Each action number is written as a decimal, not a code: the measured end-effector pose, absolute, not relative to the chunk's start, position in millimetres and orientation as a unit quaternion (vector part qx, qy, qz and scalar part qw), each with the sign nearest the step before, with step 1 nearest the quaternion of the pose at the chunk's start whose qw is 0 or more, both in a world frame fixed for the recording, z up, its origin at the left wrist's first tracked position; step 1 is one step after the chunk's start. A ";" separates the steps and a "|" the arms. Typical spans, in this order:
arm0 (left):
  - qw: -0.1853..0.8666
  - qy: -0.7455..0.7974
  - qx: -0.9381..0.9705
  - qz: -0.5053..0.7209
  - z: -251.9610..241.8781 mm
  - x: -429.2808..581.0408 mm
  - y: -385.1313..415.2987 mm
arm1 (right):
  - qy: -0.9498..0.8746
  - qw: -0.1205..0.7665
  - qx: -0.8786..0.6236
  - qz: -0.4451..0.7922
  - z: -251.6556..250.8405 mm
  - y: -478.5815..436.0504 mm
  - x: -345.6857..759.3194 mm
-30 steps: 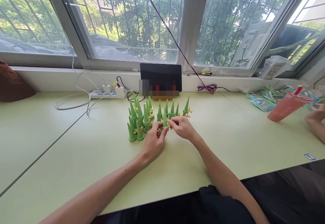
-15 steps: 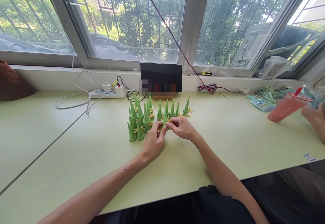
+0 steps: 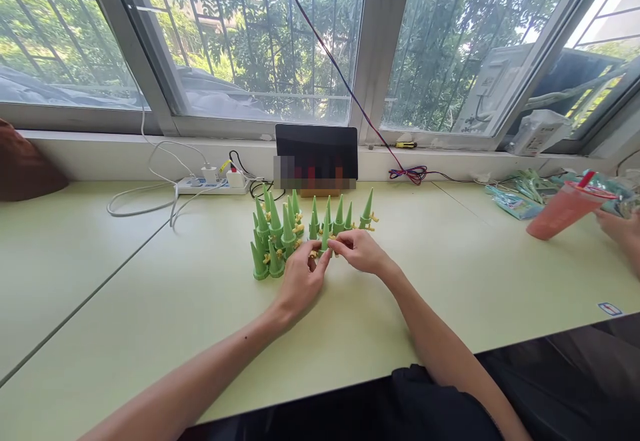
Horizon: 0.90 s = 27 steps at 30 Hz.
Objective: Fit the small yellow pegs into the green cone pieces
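Several green cones with yellow valves stand upright on the pale green table (image 3: 210,294). A dense group of cones (image 3: 275,224) is to the left, and a looser row (image 3: 339,214) stands behind my hands. My left hand (image 3: 303,278) has its thumb and fingers closed around the base of one green cone (image 3: 326,233). My right hand (image 3: 361,250) is pinched at the right side of that same cone, low down; its fingertips partly hide the spot. A single cone (image 3: 367,209) stands at the row's right end.
Behind the cones a dark tablet (image 3: 317,151) leans on a stand. A power strip (image 3: 215,184) with white cables lies at the back left. A red drink cup (image 3: 567,211) tilts at the right, near another person's hand (image 3: 620,231).
The held cone and my fingertips have shifted very slightly to the right. At the right edge, the other person's hand has moved a little.
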<state>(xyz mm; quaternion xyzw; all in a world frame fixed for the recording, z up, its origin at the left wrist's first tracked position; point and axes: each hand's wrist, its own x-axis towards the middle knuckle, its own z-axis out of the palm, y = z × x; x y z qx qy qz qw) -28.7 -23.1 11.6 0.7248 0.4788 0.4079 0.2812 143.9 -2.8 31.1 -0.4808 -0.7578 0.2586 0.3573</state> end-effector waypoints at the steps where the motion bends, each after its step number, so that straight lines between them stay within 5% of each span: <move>1: 0.272 0.483 0.726 0.407 13.0 -28.5 -23.5 | -0.754 0.358 -0.489 0.255 31.0 -2.2 144.5; 11: 0.205 0.484 0.764 0.375 3.6 -28.8 -22.5 | -0.705 0.403 -0.568 0.135 24.4 9.3 156.8; 27: 0.136 0.473 0.815 0.307 3.7 -28.9 -21.1 | -0.695 0.406 -0.582 0.117 22.7 10.8 161.4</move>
